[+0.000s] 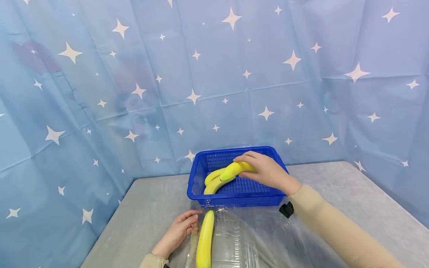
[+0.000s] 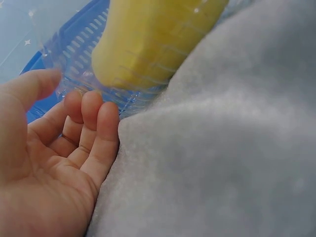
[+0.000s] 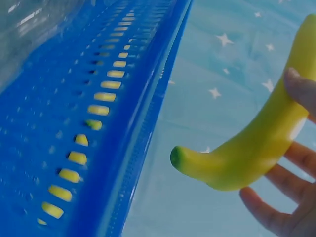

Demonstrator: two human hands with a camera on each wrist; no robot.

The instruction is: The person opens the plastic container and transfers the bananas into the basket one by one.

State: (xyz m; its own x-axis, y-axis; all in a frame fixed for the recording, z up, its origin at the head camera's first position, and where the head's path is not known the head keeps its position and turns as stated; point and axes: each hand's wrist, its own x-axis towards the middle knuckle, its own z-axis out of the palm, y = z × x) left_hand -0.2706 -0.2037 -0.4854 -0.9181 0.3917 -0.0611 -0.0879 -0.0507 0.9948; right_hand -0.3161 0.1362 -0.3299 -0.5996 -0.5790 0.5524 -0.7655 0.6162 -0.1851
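Note:
My right hand (image 1: 268, 170) grips a yellow banana (image 3: 256, 143) with a green tip, thumb on one side and fingers on the other. In the head view this banana is over the blue basket (image 1: 234, 200), overlapping other bananas (image 1: 214, 185) that lie inside. Another banana (image 1: 205, 238) lies lengthwise along the left side of a clear plastic container (image 1: 226, 238) in front of the basket. Beside that container's left edge is my left hand (image 1: 181, 230). Its fingers (image 2: 106, 123) bend loosely by the clear plastic, and the thumb stands apart from them.
Clear plastic film (image 1: 281, 232) spreads to the right of the container, under my right forearm. Grey cloth covers the table (image 1: 154, 201). Behind it hangs a blue curtain (image 1: 214, 74) with white stars, close to the basket's far side.

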